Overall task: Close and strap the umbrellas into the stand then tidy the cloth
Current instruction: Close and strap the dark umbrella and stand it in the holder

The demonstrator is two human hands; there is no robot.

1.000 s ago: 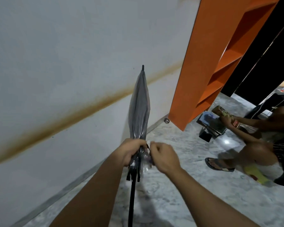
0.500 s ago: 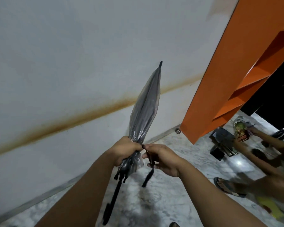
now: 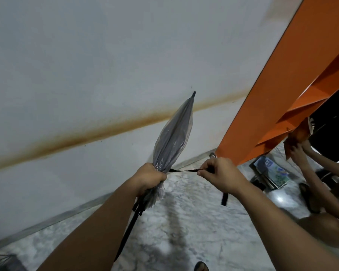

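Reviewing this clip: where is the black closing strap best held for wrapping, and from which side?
Near its free end, from the right, as the right hand pinches it now: the strap runs taut rightward from the umbrella bunched in the left hand.

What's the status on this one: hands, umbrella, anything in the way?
Left hand grips folded umbrella at canopy base. Right hand pinches strap, pulled taut sideways, not yet wrapped. Nothing blocking; orange shelf close right.
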